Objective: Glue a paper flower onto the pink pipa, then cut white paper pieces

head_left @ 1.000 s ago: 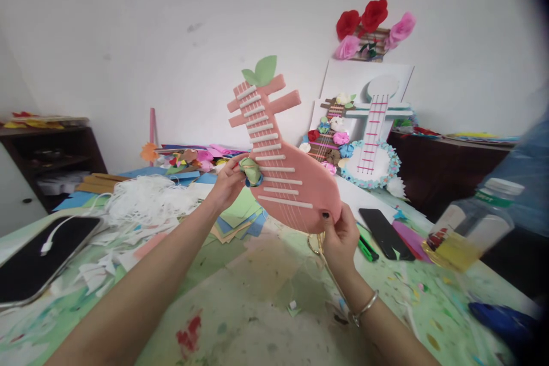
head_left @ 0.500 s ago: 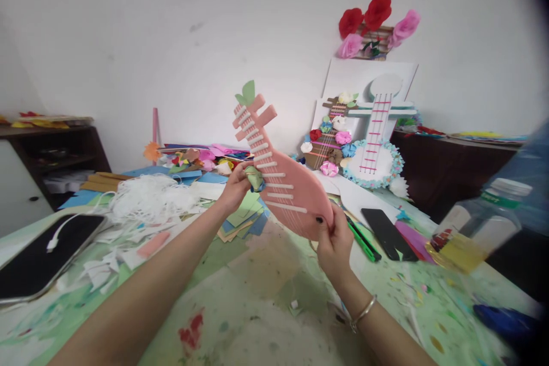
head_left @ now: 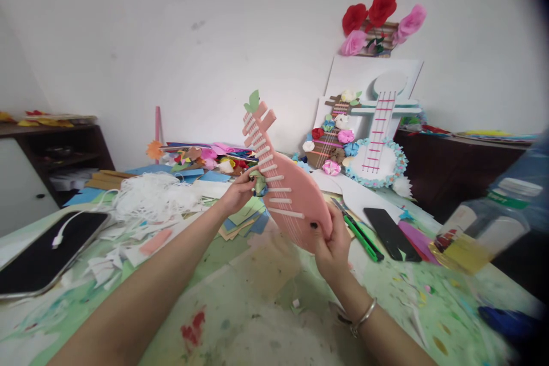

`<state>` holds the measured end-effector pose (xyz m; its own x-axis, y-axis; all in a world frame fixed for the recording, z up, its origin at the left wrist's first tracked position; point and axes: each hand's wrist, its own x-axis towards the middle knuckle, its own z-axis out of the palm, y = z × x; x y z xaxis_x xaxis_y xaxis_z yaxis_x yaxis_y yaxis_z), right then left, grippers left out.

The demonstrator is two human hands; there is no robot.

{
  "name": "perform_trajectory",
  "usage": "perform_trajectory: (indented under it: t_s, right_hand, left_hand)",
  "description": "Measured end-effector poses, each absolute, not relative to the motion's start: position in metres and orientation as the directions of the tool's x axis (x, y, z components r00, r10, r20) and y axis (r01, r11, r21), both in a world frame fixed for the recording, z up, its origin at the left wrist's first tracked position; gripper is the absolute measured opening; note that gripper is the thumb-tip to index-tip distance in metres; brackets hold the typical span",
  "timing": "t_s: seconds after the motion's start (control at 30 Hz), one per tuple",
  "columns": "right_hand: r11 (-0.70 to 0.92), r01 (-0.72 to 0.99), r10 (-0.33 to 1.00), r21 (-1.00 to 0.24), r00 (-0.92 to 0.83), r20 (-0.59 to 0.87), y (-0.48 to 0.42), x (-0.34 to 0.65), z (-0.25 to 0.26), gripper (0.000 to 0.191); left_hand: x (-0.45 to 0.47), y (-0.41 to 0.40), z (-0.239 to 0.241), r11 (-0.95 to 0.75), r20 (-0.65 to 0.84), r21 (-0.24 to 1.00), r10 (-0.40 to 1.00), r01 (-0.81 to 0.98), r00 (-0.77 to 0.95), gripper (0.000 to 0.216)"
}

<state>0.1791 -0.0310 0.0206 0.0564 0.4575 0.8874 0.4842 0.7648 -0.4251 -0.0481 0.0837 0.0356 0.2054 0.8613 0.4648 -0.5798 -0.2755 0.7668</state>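
Pink foam-like sheet, cut as a lute-shaped model, held upright and tilted above the table; right hand closed on its rounded lower edge, thumb on the face, fingers behind; left hand pinching a small green paper flower against the left rim of the body. Handling, by judgement: light, thin, fairly stiff but bendable; white crossbars and fine strings look glued on and liable to snag or peel, so hold by the bare edges, not across the face; neck with its green leaf narrow, probably the weakest part. Outward: paint-stained green table; coloured paper sheets just beneath the model; white shredded scraps to the left; dark tablet with cable at far left; green pen and black phone to the right; blurred bottle at right edge. Against the white wall: two finished flowered models; paper roses above; dark cabinets at either side.
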Motion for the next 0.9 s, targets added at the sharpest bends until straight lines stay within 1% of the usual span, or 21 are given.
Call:
perform_trajectory:
  t_s: [0.27, 0.53, 0.9]
  right_hand:
    - [0.807, 0.439, 0.439, -0.395, 0.002, 0.899, -0.0299, 0.178, 0.0195, 0.034]
    - [0.789, 0.454, 0.464, -0.414, 0.0, 0.886, -0.0328, 0.1757, 0.0172, 0.029]
    - [0.796, 0.44, 0.469, -0.415, -0.015, 0.883, -0.0353, 0.1745, 0.0189, 0.03]
  left_hand:
    - [-0.0465, 0.0836, 0.0309, -0.283, 0.486, 0.768, 0.842, -0.574, 0.234, 0.039]
    - [-0.0436, 0.0815, 0.0294, -0.309, 0.501, 0.769, 0.835, -0.56, 0.227, 0.04]
    - [-0.0434, 0.0827, 0.0278, -0.327, 0.502, 0.775, 0.838, -0.541, 0.213, 0.04]
